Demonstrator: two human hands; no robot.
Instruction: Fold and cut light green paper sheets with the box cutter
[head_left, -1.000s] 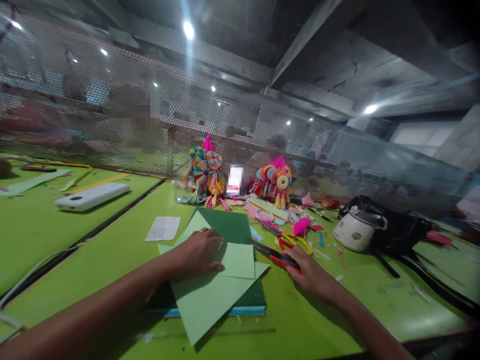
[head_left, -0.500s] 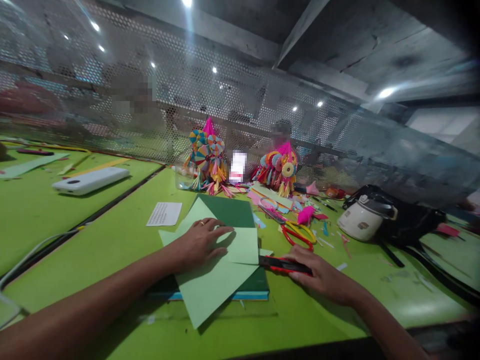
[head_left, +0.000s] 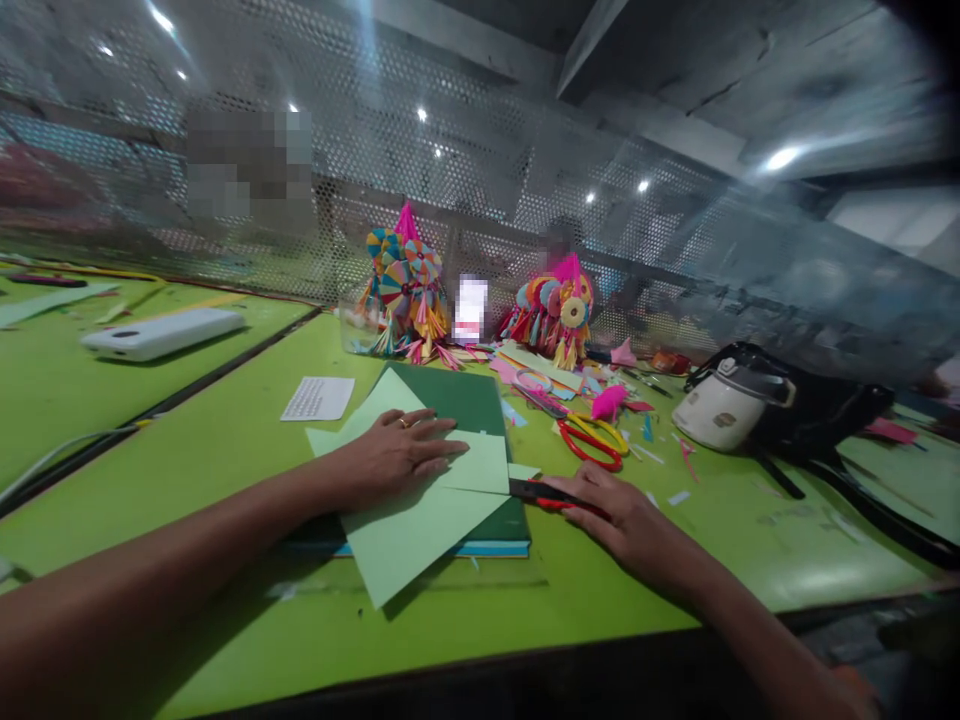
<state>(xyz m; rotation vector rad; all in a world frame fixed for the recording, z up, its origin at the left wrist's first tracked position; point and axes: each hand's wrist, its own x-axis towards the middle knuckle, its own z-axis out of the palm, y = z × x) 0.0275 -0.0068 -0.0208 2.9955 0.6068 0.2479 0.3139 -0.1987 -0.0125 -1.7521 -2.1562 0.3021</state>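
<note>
My left hand (head_left: 401, 452) lies flat, fingers stretched out, pressing a folded light green paper (head_left: 420, 510) onto a dark green cutting mat (head_left: 469, 405). A ring shows on one finger. My right hand (head_left: 619, 515) rests on the table just right of the mat and grips a red and black cutter (head_left: 541, 492). The cutter's tip meets the right edge of the paper. The paper hangs over the mat's near edge.
Red and yellow scissors (head_left: 592, 443), paper scraps and two colourful paper ornaments (head_left: 401, 290) (head_left: 556, 315) lie behind. A white pot (head_left: 724, 410) with a black bag stands at right. A white card (head_left: 319, 398) and a white device (head_left: 161, 332) lie at left. Perforated mesh (head_left: 480, 180) closes the back.
My right hand slid the cutter left, from lying loose beside the mat to the paper's right edge. The view tilted down, showing the table's near edge. My left hand stayed on the paper.
</note>
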